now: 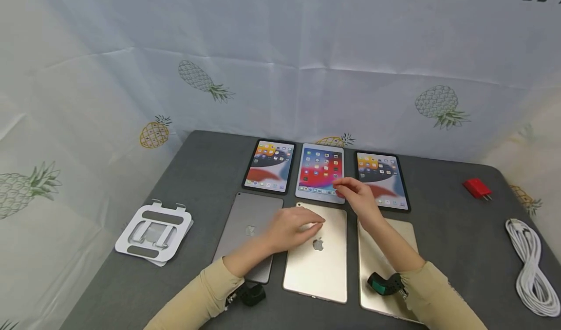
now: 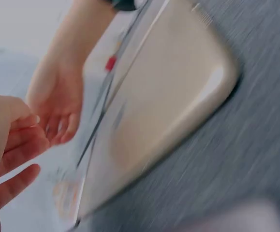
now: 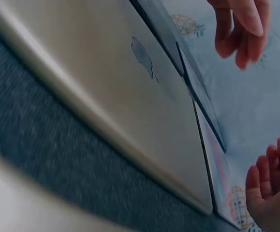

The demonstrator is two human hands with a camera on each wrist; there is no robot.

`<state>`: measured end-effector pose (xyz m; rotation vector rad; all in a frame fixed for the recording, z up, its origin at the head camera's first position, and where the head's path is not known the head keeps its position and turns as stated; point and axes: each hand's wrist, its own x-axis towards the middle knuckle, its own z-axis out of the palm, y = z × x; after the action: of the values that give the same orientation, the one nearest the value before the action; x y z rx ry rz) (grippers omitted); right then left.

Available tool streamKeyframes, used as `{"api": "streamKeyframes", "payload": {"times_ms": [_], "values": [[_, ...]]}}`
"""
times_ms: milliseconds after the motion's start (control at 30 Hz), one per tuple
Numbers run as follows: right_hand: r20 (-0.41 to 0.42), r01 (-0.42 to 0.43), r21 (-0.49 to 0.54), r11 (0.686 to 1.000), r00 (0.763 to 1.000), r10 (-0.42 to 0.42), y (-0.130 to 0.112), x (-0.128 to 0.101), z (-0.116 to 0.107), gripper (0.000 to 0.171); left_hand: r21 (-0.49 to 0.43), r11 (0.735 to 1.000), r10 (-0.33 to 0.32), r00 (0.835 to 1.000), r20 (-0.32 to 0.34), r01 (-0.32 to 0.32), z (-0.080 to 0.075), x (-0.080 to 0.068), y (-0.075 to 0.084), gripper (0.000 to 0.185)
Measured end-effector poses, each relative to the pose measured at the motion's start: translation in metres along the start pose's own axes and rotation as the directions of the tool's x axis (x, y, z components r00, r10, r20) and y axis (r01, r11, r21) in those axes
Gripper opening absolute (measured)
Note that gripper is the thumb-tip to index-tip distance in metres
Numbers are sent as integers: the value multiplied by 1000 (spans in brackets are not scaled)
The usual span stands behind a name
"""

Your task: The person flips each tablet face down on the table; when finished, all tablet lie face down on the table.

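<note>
Left hand (image 1: 293, 229) above near-middle gold tablet (image 1: 317, 271), fingers loosely bent, nothing held. Right hand (image 1: 360, 198) above near-right corner of far-middle white tablet (image 1: 317, 167), fingers half-curled, also empty. Near row lies back up: gray tablet (image 1: 245, 223) left, second gold tablet (image 1: 374, 266) right. Black-bezel tablets (image 1: 269, 167) flank the white one, screens lit. Red plug (image 1: 476, 188) far right on tabletop (image 1: 451, 232).

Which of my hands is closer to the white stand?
Your left. In the head view, your left hand shows over the gray tablet and middle gold tablet, right of the white stand; your right hand is farther right, near the white-framed tablet.
</note>
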<state>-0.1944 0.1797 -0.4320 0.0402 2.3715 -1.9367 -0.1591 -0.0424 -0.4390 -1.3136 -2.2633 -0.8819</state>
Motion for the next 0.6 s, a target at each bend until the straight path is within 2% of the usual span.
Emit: {"api": "streamKeyframes", "payload": {"times_ms": [67, 133, 200, 300, 367, 467, 600], "values": [[7, 0, 47, 999, 1000, 0, 1, 3, 12, 30, 6, 999, -46, 997, -66, 46, -7, -1, -12, 14], [29, -3, 75, 997, 1000, 0, 1, 6, 23, 30, 8, 994, -109, 986, -128, 111, -14, -3, -24, 16], [58, -6, 84, 996, 998, 1, 1, 8, 35, 30, 16, 983, -179, 966, -184, 185, -20, -7, -37, 19], [90, -15, 76, 997, 996, 8, -1, 10, 51, 33, 18, 956, -281, 929, -240, 294, -28, -14, -54, 25], [106, -12, 68, 998, 994, 5, -2, 12, 61, 36, 22, 929, -352, 903, -248, 369, -33, -19, -63, 31], [128, -3, 70, 998, 992, -6, -3, 16, 75, 42, 22, 875, -466, 855, -228, 484, -39, -26, -75, 44], [161, -10, 98, 995, 987, -6, -3, 22, 92, 52, 19, 774, -621, 765, -170, 633, -47, -35, -88, 65]]}}
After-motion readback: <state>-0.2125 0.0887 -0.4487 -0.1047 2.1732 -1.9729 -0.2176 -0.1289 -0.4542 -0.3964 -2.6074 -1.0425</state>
